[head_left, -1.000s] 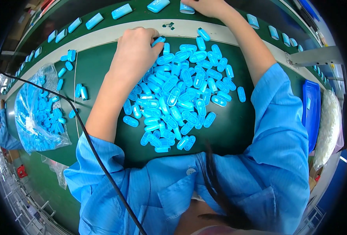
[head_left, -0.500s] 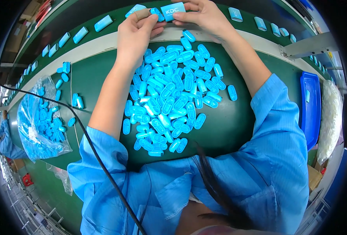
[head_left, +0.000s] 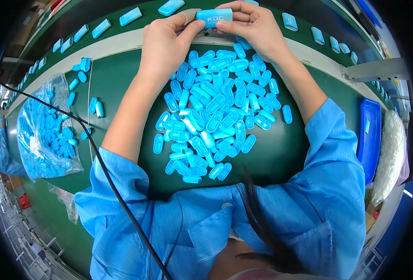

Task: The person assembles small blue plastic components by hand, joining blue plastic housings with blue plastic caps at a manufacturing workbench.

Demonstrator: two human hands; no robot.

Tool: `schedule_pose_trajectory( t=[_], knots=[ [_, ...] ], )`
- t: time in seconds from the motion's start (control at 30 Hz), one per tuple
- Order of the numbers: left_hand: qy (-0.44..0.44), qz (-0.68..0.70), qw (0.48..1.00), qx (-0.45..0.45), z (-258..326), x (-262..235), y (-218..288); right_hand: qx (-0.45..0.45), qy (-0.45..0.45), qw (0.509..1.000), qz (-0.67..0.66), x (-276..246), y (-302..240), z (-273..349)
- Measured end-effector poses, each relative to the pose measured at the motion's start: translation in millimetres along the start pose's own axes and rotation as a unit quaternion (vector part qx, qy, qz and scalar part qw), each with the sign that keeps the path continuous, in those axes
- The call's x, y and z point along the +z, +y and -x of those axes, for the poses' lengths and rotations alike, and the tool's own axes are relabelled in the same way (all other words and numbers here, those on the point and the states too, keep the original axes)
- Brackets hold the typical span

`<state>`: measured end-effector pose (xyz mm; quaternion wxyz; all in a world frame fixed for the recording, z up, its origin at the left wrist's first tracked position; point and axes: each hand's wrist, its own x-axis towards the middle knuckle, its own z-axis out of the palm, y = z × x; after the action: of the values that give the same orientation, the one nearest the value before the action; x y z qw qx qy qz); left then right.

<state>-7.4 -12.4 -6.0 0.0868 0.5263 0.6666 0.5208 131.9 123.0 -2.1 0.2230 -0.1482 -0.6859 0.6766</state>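
Dark green worktable (head_left: pixel 274 151), smooth and lightly glossy, edged at the far side by a pale flat rail (head_left: pixel 118 47). Beyond the rail we list a green belt (head_left: pixel 151 14) bearing a spaced row of light blue shells (head_left: pixel 131 17), flattened and round-edged.

Item held: one blue case (head_left: pixel 217 19), flat-faced, smooth, white lettering on its front, raised above the rail between both hands. Our left hand (head_left: pixel 164 46) pinches its left end between thumb and index finger. Our right hand (head_left: pixel 262 35) grips the right end, thumb pressed to the front, index finger along the upper edge; how far the other fingers reach behind it we cannot tell.

Below the hands we count a loose heap of blue caps (head_left: pixel 216 112), oval, shiny, many showing a recessed inner face. At left, a clear plastic bag (head_left: pixel 34 144), crinkled, holds more small blue pieces. At right, a shallow blue tray (head_left: pixel 370 140) with a raised rim, beside a puckered white bag (head_left: pixel 387 161). We note too a thin black cable (head_left: pixel 105 172), curving across the left sleeve.
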Motion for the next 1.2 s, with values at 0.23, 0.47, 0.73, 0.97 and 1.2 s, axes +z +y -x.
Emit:
schedule_pose_trajectory(
  t=[0.23,0.47,0.73,0.97,1.2],
  knots=[
    [0.044,-0.206,0.965,0.155,7.0,9.3,4.7,-0.036,0.006,0.998,0.043,4.5,-5.9,0.9],
    [-0.017,-0.195,0.977,0.081,3.5,6.2,-4.1,-0.041,0.018,0.99,0.135,1.6,1.8,-12.8],
    [-0.136,-0.057,0.987,0.059,20.9,-33.7,0.5,0.009,0.039,0.973,0.228,-12.9,12.6,-66.9],
    [-0.151,-0.099,0.982,0.058,29.2,-27.2,-6.7,-0.069,0.08,0.871,0.479,-51.6,-7.5,-56.1],
    [-0.082,-0.073,0.994,0.002,-8.6,-3.5,-10.3,0.04,0.078,0.97,0.226,-38.7,-4.4,-34.2]
  ],
)
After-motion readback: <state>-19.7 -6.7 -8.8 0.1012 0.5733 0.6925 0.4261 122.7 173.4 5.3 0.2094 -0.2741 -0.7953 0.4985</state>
